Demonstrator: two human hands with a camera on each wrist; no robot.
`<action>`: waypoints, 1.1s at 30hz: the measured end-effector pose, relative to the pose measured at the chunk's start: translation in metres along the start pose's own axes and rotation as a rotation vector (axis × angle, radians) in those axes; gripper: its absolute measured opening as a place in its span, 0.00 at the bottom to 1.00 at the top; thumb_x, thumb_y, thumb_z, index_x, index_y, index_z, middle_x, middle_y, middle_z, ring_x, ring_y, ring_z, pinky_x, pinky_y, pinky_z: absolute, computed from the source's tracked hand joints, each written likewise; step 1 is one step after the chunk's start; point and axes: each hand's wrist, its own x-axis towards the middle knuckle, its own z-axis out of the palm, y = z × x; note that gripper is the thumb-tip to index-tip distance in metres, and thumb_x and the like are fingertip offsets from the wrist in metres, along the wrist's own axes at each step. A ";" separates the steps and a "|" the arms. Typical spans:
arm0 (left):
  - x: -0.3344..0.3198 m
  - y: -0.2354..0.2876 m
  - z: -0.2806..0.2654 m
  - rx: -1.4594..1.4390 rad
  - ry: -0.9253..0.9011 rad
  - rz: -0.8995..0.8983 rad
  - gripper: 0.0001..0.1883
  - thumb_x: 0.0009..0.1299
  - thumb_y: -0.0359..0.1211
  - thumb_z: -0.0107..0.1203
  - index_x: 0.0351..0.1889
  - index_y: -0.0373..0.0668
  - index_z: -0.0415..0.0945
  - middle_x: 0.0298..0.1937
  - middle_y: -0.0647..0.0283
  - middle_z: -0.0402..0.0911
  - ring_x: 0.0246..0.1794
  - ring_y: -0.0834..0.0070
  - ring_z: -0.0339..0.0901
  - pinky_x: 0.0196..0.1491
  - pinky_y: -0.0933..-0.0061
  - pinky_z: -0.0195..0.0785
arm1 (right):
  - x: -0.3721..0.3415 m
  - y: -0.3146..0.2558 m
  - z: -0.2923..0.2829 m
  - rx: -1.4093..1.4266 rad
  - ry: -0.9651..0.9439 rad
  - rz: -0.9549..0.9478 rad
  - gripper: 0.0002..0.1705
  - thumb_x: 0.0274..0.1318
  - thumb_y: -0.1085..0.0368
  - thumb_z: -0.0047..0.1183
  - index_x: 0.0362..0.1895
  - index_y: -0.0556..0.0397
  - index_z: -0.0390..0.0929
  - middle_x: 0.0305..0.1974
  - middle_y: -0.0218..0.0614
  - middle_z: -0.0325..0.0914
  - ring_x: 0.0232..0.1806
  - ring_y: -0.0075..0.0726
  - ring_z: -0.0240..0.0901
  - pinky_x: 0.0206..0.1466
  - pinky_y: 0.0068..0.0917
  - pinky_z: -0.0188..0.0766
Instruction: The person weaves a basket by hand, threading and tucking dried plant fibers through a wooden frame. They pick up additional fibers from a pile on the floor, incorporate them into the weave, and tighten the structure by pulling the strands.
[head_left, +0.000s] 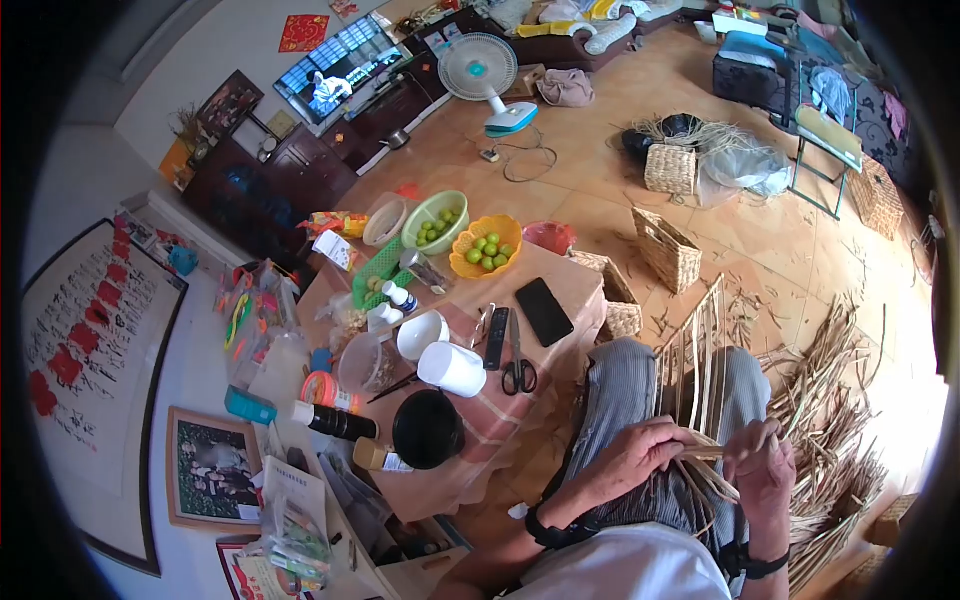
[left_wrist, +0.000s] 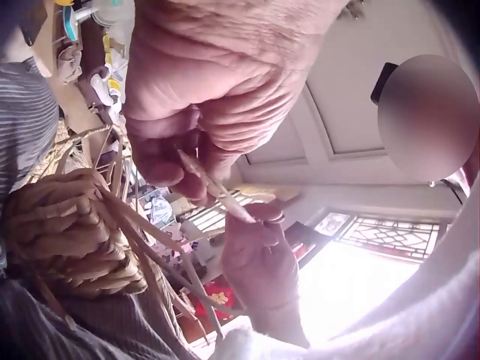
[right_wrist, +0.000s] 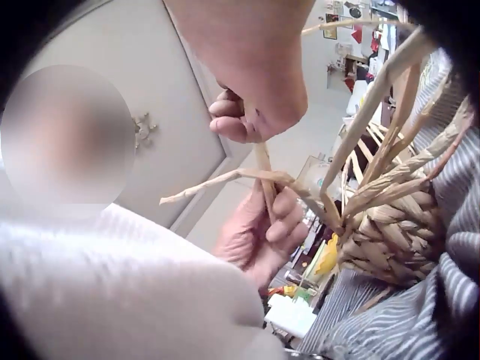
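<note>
A partly woven straw piece (left_wrist: 71, 232) with long loose strands lies in the person's lap between striped trouser legs. Above it the left hand (head_left: 640, 450) pinches a pale flat strand (right_wrist: 262, 159) between thumb and fingers. The right hand (head_left: 762, 462) grips the same strand further along, its fingers curled round it. In the left wrist view the strand (left_wrist: 217, 187) runs between the left hand (left_wrist: 217, 90) and the right hand (left_wrist: 262, 262). Loose strands (right_wrist: 375, 97) stick up from the woven edge beside the hands.
A cloth-covered table (head_left: 490, 425) at the left holds scissors (head_left: 519, 375), a phone (head_left: 545, 311), a black bowl (head_left: 428, 430) and fruit dishes. Dry straw (head_left: 825, 440) is heaped on the floor at the right. Woven baskets (head_left: 665, 250) and a fan (head_left: 478, 68) stand farther off.
</note>
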 end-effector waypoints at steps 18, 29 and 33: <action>0.005 -0.001 0.013 0.110 0.240 -0.105 0.13 0.72 0.26 0.66 0.52 0.40 0.78 0.43 0.56 0.88 0.43 0.63 0.89 0.45 0.68 0.80 | 0.019 0.003 0.042 -1.272 -0.254 -0.317 0.17 0.52 0.76 0.69 0.46 0.55 0.80 0.38 0.42 0.82 0.37 0.54 0.82 0.39 0.44 0.80; 0.000 -0.035 0.005 0.642 0.196 -0.098 0.15 0.68 0.33 0.69 0.47 0.38 0.79 0.41 0.56 0.83 0.47 0.55 0.80 0.54 0.57 0.74 | 0.017 0.021 -0.001 -1.360 -0.022 -0.150 0.14 0.53 0.80 0.61 0.44 0.54 0.83 0.36 0.46 0.80 0.34 0.58 0.79 0.37 0.46 0.76; 0.006 -0.018 0.008 0.671 0.318 0.020 0.12 0.68 0.31 0.68 0.46 0.38 0.80 0.42 0.57 0.82 0.46 0.54 0.80 0.52 0.56 0.74 | 0.016 0.016 0.011 -1.459 -0.017 -0.189 0.15 0.54 0.78 0.60 0.47 0.52 0.84 0.36 0.46 0.80 0.34 0.58 0.79 0.37 0.46 0.76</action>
